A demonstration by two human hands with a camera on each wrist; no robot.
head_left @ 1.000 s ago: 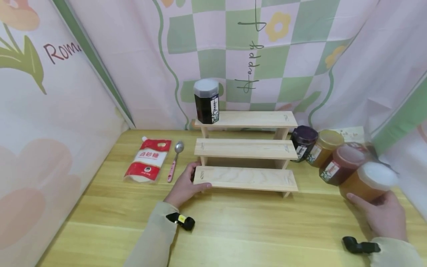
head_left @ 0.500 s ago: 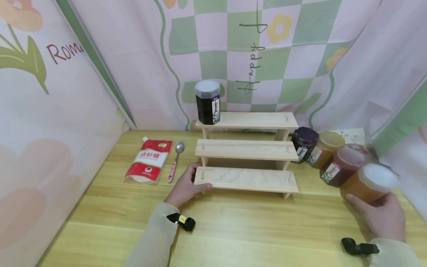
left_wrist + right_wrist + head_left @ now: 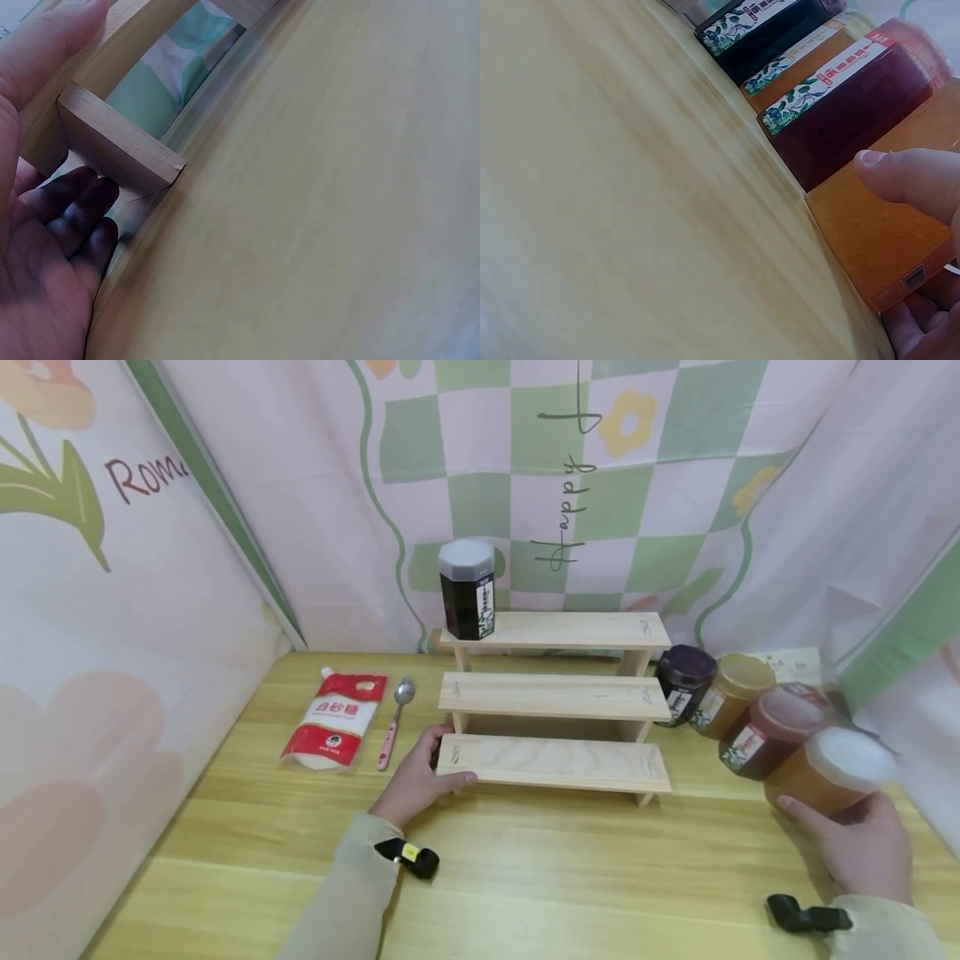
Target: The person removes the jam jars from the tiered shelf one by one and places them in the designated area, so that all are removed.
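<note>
My left hand (image 3: 416,781) grips the left end of the lowest step of a three-tier wooden display stand (image 3: 551,760). The thumb lies along the front edge; in the left wrist view the other fingers (image 3: 75,210) curl under the step beside its leg. At the right, my right hand (image 3: 862,839) holds an amber jar (image 3: 810,777) with a whitish lid. Its thumb (image 3: 900,172) lies across the near side, and its other fingers are partly hidden behind the jar. A dark jar (image 3: 467,602) with a pale lid stands at the left end of the top step.
Beside the amber jar stand a dark red jar (image 3: 772,731), a yellow jar (image 3: 731,693) and a dark purple jar (image 3: 684,672), close together in a slanting row. Left of the stand lie a red-and-white sugar bag (image 3: 333,718) and a pink-handled spoon (image 3: 390,727). Printed curtains (image 3: 555,485) enclose the table.
The head view has shifted very slightly since a second ago. Both hands, the stand and the jars keep their places.
</note>
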